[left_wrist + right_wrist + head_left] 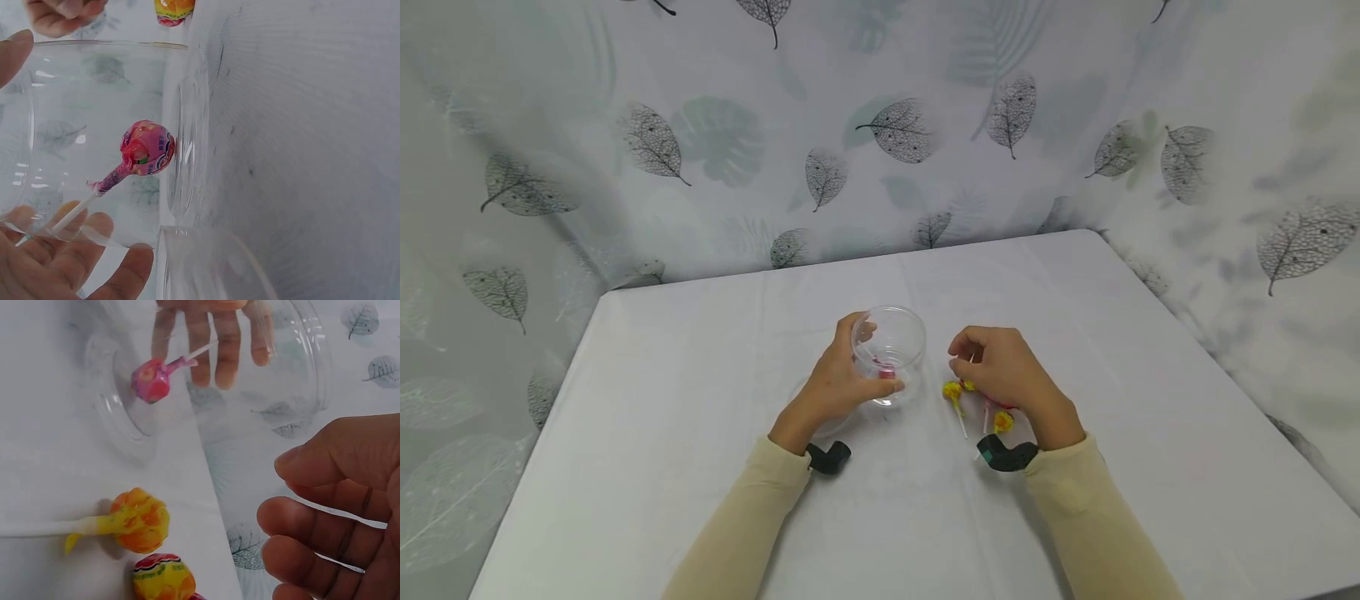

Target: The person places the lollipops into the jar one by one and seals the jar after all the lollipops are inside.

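Observation:
My left hand point(871, 357) grips a clear plastic jar point(901, 332) standing on the white table, thumb on one side and fingers point(69, 262) round the other. A pink-wrapped lollipop point(148, 148) lies inside it, head against the bottom, also seen in the right wrist view point(150, 381). My right hand point(958, 360) hovers just right of the jar with loosely curled fingers point(312, 525) and holds nothing. Below it on the table lie several lollipops: an orange-yellow one point(140, 520), a yellow and red one point(162, 578), and another by the wrist point(1002, 421).
A clear round lid point(212, 269) lies on the table beside the jar, partly under my left hand. The white tablecloth point(700, 467) covers the table, and leaf-print curtains point(895, 133) close it in at the back and both sides.

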`<state>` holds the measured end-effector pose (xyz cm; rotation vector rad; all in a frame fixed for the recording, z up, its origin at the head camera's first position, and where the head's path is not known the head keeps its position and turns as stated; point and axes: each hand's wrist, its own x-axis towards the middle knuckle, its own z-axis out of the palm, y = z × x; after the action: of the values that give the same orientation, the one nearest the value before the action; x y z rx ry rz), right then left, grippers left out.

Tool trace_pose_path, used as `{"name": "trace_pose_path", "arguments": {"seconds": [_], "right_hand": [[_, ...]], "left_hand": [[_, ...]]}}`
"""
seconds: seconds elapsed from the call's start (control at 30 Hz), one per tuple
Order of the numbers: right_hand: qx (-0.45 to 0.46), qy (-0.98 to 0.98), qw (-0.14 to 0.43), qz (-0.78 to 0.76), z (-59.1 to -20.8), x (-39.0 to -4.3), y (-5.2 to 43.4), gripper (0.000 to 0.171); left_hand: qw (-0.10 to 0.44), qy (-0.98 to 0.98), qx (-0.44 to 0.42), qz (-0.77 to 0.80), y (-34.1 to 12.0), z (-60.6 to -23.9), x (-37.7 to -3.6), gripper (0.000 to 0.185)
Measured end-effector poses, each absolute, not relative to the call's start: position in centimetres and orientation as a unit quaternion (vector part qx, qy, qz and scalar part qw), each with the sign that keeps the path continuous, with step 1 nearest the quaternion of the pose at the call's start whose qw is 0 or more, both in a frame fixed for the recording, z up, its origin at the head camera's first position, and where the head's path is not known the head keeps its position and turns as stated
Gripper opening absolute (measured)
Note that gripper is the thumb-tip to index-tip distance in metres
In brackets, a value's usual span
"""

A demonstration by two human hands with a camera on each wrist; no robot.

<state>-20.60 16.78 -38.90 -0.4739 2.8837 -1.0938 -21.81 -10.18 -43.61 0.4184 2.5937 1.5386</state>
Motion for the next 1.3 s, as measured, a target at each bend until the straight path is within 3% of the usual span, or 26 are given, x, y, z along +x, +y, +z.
{"name": "trace_pose_path", "arguments": {"seconds": [0.3,0.67,1.07,1.3], "right_hand": [[-0.161,0.95,0.071,-0.257,-40.6,-20.3,16.4,0.006],[-0.148,0.962,0.094,-0.211,-40.8,-19.8,15.3,0.015],[-0.126,0.964,0.104,-0.212,-40.9,-20.0,15.3,0.023],[-0.157,0.958,0.062,-0.232,-40.7,-20.1,15.9,0.015]], "left_hand": [[0.042,0.847,0.144,0.509,-10.6,-43.8,-21.9,0.11],[0.053,0.847,0.138,0.511,-10.4,-43.7,-21.8,0.111],[0.054,0.85,0.137,0.505,-10.3,-43.5,-21.8,0.112],[0.055,0.848,0.141,0.507,-10.3,-43.5,-21.8,0.11]]}}
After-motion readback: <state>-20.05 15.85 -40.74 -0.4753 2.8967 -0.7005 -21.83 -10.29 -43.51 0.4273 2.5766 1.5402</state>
